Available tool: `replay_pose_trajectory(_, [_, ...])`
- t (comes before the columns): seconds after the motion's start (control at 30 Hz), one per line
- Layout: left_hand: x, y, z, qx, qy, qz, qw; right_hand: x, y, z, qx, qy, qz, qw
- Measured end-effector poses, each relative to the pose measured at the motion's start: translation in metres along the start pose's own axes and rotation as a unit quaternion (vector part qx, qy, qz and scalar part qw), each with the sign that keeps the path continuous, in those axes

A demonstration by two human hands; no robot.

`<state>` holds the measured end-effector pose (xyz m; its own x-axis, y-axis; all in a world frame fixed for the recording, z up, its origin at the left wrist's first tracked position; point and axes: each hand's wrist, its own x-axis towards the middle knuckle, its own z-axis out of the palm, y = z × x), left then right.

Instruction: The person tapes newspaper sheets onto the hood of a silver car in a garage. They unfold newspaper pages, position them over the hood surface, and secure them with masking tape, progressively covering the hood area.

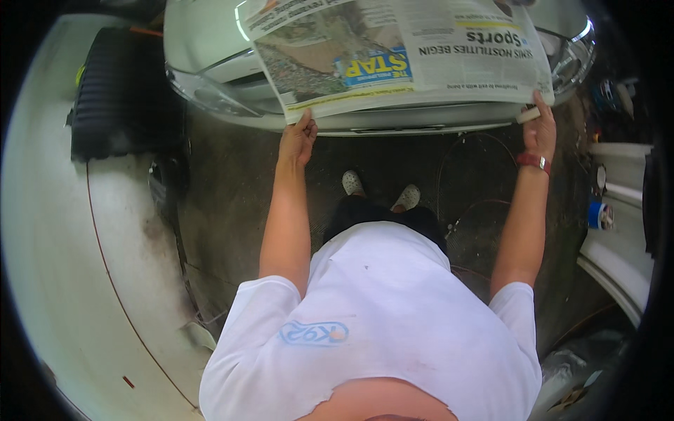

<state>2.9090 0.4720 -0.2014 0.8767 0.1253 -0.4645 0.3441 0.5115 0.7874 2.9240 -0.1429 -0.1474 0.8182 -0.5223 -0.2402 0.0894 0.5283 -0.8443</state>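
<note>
A wide newspaper sheet (435, 63) with a colour photo is spread over the front of a pale car (203, 35), just above its bumper. My left hand (298, 138) pinches the sheet's near left corner between thumb and fingers. At the near right corner, my right hand (539, 130) grips the paper, its arm stretched forward. A small cream-coloured piece (528, 115) shows at the right fingers; its kind is too small to make out. Around the right wrist sits a red-banded watch (533, 162).
Left of me lies a large pale panel (105, 281) with a black ribbed case (126, 98) on it. Hoses or cords (484, 203) trail over the dark floor. On the right are white panels (621, 231), a blue can (599, 215) and clear plastic (576, 368).
</note>
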Motion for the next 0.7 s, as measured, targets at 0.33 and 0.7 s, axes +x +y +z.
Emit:
replay_pose_trajectory(0.33, [-0.004, 0.017, 0.002, 0.251, 0.142, 0.069, 0.955, -0.010, 0.031, -0.040, -0.153, -0.084, 0.091, 0.981])
replay_pose_trajectory(0.7, [0.032, 0.027, -0.033, 0.371, 0.102, 0.054, 0.922, 0.005, 0.058, -0.066, -0.273, -0.040, 0.055, 0.960])
